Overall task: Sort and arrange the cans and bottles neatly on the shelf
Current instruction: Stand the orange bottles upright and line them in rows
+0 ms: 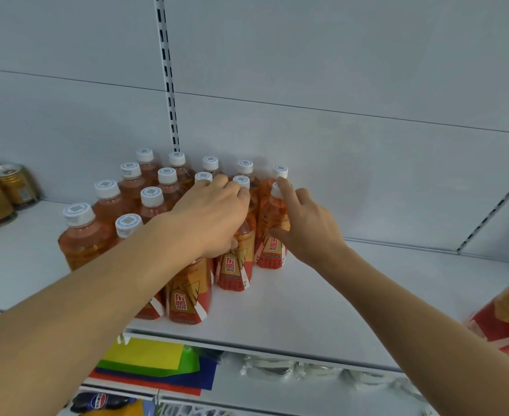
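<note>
Head view: your two hands reach into a cluster of orange drink bottles [145,205] standing upright on a white shelf [322,298], grouped in rows that run back to the rear panel. Your left hand [209,216] lies across the tops of the middle bottles, fingers curled over a white cap [241,181] and the neighbouring one, thumb down by the shoulder of the bottle below; you can't tell from this angle whether it truly grips one. Your right hand [305,226] is wrapped round the rightmost front bottle [272,235], thumb pressed on its red-and-orange label, index finger raised against its white cap. The hands are close together but apart, with bottles between them.

Two more labelled bottles stand at the front of the group, nearest the shelf edge, partly behind your left forearm. Gold cans [4,190] stand at the far left of the same shelf, well apart from the bottles. At the right edge of the frame a blurred red-and-orange pack [505,313] shows. A slotted upright [167,73] runs down the back panel behind the bottles. Below the shelf lip lie coloured sheets [151,364] in yellow, green, blue and red, and a Pepsi label [98,400] shows at the bottom.
</note>
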### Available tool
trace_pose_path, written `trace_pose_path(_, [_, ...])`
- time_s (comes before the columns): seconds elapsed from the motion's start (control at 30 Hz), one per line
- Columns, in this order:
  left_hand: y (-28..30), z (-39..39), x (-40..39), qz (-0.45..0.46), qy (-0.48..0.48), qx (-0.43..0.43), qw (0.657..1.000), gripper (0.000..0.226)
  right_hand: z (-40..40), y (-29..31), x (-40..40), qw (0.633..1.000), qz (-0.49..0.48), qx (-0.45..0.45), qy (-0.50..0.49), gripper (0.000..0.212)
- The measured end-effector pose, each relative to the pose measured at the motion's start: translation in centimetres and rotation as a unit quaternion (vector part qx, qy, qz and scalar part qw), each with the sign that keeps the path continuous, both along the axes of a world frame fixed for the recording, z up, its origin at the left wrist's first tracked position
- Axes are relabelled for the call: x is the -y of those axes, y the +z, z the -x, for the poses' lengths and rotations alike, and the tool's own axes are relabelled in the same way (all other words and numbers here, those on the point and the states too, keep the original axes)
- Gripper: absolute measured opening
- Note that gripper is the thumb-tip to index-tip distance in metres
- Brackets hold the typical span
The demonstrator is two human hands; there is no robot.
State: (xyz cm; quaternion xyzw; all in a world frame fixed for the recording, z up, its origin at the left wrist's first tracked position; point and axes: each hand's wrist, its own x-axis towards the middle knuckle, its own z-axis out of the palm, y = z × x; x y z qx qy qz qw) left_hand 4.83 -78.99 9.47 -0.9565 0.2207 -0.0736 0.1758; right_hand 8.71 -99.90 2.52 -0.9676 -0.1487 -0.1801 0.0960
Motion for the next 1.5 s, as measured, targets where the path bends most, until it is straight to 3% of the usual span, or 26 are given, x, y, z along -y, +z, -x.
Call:
trace_pose_path(0.43, [-0.7,0.3,-0.8,0.041,-0.011,0.013,0.999,0.105,-0.1,0.0,0.0,0.995,0.081,0.047,-0.022,0.114])
trace_pose_path(0.53, [-1.2,0.5,-0.5,0.039,-0.016,0.015,0.999,0.100,-0.1,-0.3,0.0,0.991,0.114,0.050,-0.039,0.132])
trace_pose_path(0.77, [-1.2,0.7,-0.2,0.039,-0.010,0.029,0.999,0.095,0.5,-0.2,-0.6,0.991,0.112,0.057,-0.054,0.132])
trace_pose_path(0.9, [-0.9,0.9,0.1,0.042,-0.010,0.037,0.998,0.097,1.1,0.3,-0.3,0.988,0.128,0.060,-0.054,0.144])
trace_pose_path(1.23, [-0.5,1.7,4.8,0.091,-0.063,0.045,0.993,0.092,6.7,2.0,6.4,0.971,0.214,0.081,-0.072,0.093])
trace_pose_path(1.5, [-0.5,3.4,15.8,0.102,-0.105,0.038,0.989,0.087,12.0,4.1,17.9,0.958,0.251,0.066,-0.123,0.081])
